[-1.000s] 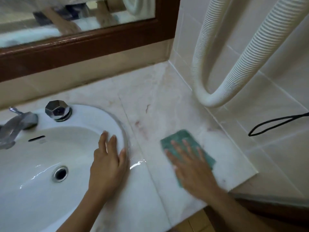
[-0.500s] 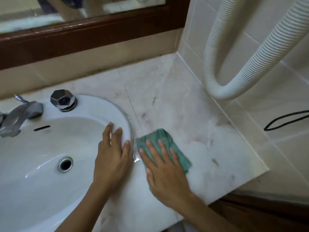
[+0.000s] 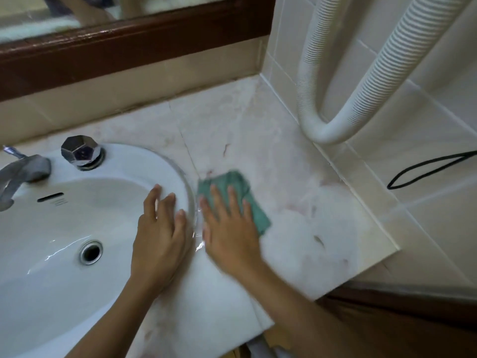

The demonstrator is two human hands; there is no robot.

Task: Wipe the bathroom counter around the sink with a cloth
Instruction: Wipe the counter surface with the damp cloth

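One broad slab of pale veined marble counter fills the view, and set into its left side is the white oval ceramic sink. On that sink's right rim the left hand lies flat, fingers straight, holding nothing. I'd call it a brace, steadying the body while the other arm works. Right beside it the right hand is spread flat, fingers straight, pressing down on the small green folded cloth rather than clutching it; a flat palm likely spreads the pressure for wiping. The cloth sits on the counter just beside the sink's rim, where water glints, so this looks like edge work along the basin. Its long axis runs diagonally, from the far end by the rim toward the near right, one narrow end poking out past the hand.
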